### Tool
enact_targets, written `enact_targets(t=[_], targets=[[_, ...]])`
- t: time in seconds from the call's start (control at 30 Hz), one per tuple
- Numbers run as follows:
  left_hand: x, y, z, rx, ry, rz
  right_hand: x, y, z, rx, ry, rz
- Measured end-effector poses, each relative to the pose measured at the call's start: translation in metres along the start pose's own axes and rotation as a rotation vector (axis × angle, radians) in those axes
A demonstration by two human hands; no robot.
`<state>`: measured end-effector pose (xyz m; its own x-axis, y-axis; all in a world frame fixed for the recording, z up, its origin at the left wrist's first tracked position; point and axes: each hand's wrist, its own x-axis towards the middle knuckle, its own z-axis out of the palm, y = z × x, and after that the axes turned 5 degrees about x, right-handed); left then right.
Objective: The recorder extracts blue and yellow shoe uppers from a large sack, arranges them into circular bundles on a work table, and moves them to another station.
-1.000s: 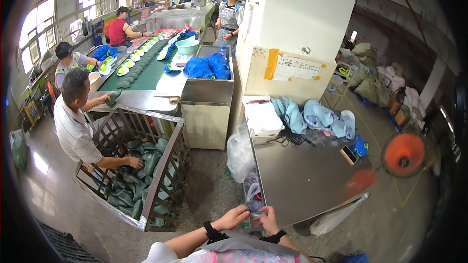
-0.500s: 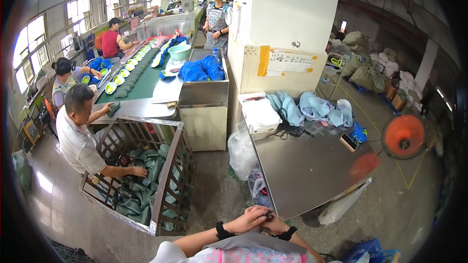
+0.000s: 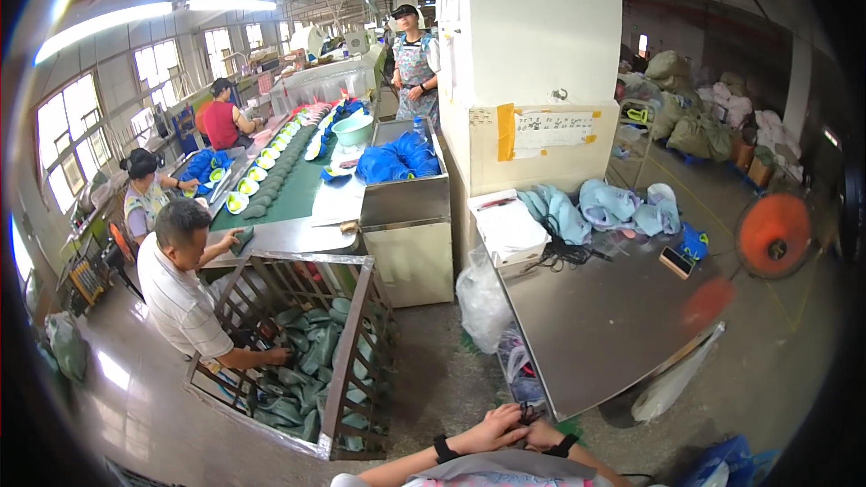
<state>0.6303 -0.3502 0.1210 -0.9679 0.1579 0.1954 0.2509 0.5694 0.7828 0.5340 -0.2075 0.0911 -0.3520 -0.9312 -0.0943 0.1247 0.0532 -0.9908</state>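
My left hand (image 3: 492, 429) and my right hand (image 3: 543, 436) meet low in the picture, in front of my body, with fingers closed. Between them is a small dark object (image 3: 529, 414), too small to name; fingers of both hands touch it. Black bands circle both wrists. Just beyond my hands is the near corner of a metal-topped table (image 3: 595, 334). On that table lie light blue fabric pieces (image 3: 609, 206), a white box (image 3: 510, 230) with papers, black cords (image 3: 564, 257), a phone (image 3: 677, 261) and a small blue item (image 3: 694, 242).
A co-worker (image 3: 185, 293) at the left reaches into a metal cage (image 3: 347, 356) of green shoe-last-like forms (image 3: 311, 352). A conveyor (image 3: 302, 189) carries rows of pieces behind it. A pillar (image 3: 546, 63) stands beyond the table, an orange fan (image 3: 774, 234) to the right. Other people stand or sit further back.
The view has shifted, so the whole scene sits further right and lower. My hands remain together around the small dark object. The co-worker's arm stays in the cage.
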Motion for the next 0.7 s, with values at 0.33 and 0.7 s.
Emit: enact_targets(t=[0.33, 0.7], targets=[[-0.010, 0.018, -0.024, -0.269, 0.071, -0.139, 0.021, 0.033, -0.085, -1.160, 0.536, 0.071], [0.004, 0.144, -0.163, -0.321, 0.535, 0.913, 0.024, 0.058, -0.120, -1.347, 0.080, 0.574]])
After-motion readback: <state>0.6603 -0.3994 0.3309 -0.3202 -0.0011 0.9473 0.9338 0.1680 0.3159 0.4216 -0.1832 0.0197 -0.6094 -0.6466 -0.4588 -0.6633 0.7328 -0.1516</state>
